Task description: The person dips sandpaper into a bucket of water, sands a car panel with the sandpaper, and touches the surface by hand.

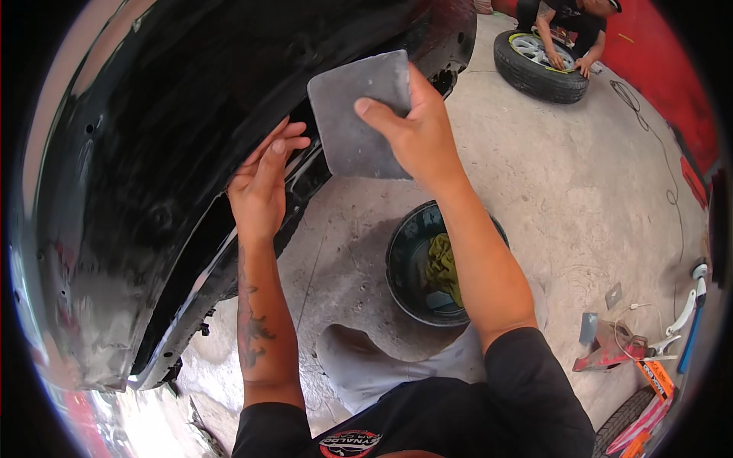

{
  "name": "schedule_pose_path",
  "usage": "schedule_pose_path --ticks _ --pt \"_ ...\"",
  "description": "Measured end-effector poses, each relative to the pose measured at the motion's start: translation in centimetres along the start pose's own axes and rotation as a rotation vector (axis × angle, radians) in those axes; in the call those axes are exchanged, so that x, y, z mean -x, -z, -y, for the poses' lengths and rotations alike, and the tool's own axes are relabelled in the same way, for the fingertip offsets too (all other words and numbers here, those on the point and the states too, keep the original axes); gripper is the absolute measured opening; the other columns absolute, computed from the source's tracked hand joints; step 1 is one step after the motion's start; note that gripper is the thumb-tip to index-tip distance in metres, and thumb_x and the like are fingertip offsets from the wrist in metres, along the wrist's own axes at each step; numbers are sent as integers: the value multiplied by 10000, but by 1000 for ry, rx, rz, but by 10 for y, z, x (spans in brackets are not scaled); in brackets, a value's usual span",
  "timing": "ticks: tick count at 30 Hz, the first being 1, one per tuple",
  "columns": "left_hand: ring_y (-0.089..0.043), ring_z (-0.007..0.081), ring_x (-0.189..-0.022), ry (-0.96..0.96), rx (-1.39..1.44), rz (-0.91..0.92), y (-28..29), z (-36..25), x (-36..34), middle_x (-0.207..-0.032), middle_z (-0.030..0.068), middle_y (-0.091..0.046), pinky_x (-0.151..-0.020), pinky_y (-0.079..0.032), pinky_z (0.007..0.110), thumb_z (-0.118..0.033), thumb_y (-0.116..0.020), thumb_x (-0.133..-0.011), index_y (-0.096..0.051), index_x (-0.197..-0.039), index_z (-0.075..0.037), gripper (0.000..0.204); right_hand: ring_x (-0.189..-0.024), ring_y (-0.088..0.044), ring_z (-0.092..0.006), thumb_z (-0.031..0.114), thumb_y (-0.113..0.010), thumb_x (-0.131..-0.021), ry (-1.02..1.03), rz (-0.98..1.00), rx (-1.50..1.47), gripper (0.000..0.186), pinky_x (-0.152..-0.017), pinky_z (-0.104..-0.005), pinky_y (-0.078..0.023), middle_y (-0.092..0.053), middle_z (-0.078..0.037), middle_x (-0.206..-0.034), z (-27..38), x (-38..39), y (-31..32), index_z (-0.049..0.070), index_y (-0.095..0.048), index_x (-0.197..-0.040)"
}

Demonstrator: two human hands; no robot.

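A glossy black car bumper point(145, 164) with a long gap along its lower edge fills the left of the head view. My right hand point(424, 137) grips a flat grey sanding pad point(355, 141) with rounded corners, thumb across its face, held up in front of the bumper. My left hand point(263, 179) is at the bumper's edge, palm turned up, fingers stretched and partly apart with nothing visible in them. Whether its fingertips touch the bumper I cannot tell. Below my right forearm a dark round bucket point(393, 263) holds a yellow-green cloth point(443, 267).
Beyond, at upper right, a crouching person point(569, 23) has both hands on a wheel with a tyre point(546, 88) lying on the concrete floor point(534, 160). A thin cable point(668, 175) runs along the right. A red jack-like tool point(611, 343) and another tyre point(626, 416) are at lower right.
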State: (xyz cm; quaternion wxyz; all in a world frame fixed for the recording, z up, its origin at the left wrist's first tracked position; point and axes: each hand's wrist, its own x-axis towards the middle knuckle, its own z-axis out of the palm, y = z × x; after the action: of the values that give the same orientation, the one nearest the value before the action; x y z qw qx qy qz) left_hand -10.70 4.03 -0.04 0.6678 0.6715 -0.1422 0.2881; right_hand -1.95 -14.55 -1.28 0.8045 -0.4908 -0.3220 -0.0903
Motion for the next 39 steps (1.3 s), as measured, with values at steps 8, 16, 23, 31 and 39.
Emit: schedule_pose_path --ticks 8,16,23,31,39 --pt "-592 234 -1037 -1 125 82 2 0 -3 -1106 168 -647 -994 -408 392 -98 -572 -900 -602 -1180 50 318 -913 -604 -161 114 -677 -807 55 13 -24 321 -823 -319 -481 -657 -107 -970 -6 12 -24 1 -550 -1080" --pt "-582 254 -1073 51 157 -75 13 -8 14 -1163 215 -611 -1000 -410 408 -128 -565 -899 -545 -1198 127 393 -863 -633 -201 116 -683 -794 118 -58 56 321 -798 -324 -492 -665 -125 -943 -11 27 -44 -4 -547 -1059" --pt "-631 275 -1009 -7 17 -110 41 -30 41 -1082 213 -649 -960 -456 424 -143 -591 -915 -594 -1147 101 337 -892 -655 -228 124 -671 -809 -33 -103 -53 345 -787 -329 -499 -662 -176 -973 3 34 -49 -11 -531 -1094" --pt "-640 253 -938 -44 -20 -146 48 -29 41 -974 179 -678 -917 -470 398 -172 -586 -938 -637 -1066 87 293 -827 -684 -295 128 -662 -813 18 -68 -47 344 -718 -337 -514 -656 -198 -901 2 45 -71 -23 -502 -1077" --pt "-644 230 -900 -52 -17 -178 40 -27 40 -961 171 -687 -892 -483 367 -155 -615 -922 -666 -1015 82 259 -844 -670 -222 99 -651 -832 77 -93 3 307 -750 -332 -510 -669 -148 -913 1 56 -80 -18 -512 -1080"
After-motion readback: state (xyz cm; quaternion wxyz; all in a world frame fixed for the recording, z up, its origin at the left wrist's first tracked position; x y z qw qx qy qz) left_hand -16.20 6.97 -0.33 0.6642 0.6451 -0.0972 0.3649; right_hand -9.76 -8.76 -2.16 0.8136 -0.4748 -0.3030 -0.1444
